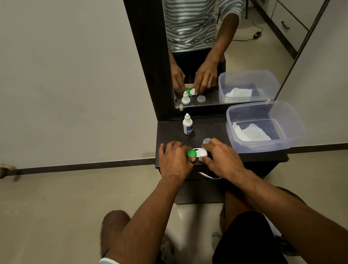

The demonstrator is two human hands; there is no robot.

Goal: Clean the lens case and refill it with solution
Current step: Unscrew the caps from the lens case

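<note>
The white lens case (pixel 200 152) lies on the dark shelf (pixel 209 128) in front of the mirror. A green cap (pixel 191 153) sits on its left well, and my left hand (pixel 175 159) grips that cap with curled fingers. The right well is uncovered and looks white inside. My right hand (pixel 219 156) holds the case's right end between thumb and fingers. A loose clear cap (pixel 206 141) lies just behind my right fingers. The small white solution bottle (pixel 187 124) stands upright at the back left of the shelf, capped.
A clear plastic tub (pixel 265 126) with crumpled white tissue (pixel 251 133) inside fills the shelf's right side. The mirror (pixel 223 40) stands directly behind. A drawer handle (pixel 210 176) sits under the shelf's front edge, above my knees.
</note>
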